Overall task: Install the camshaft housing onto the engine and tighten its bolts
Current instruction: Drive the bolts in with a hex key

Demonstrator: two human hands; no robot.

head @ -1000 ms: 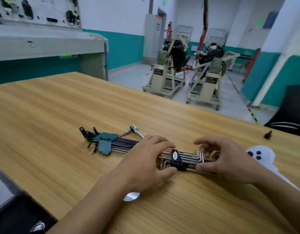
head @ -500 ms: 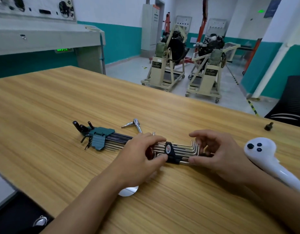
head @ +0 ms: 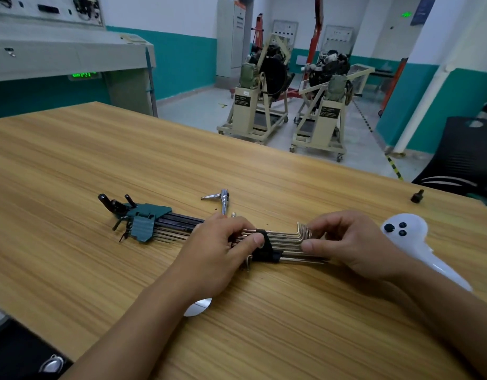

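A set of silver hex keys in a black holder lies on the wooden table. My left hand grips the set's left part, thumb pressed on the holder. My right hand pinches the bent ends of the keys between thumb and fingers. To the left lies a second set of dark hex keys in a green holder. A small ratchet wrench rests just beyond my left hand. Two engines on beige stands stand on the floor beyond the table.
A white handheld controller lies right of my right hand. A small black bolt sits near the table's far right edge. A black chair stands at the right. A grey console bench is at the back left.
The view has tilted up a little. My right hand's fingers have shifted along the bent key ends; my left hand keeps its grip on the silver set.
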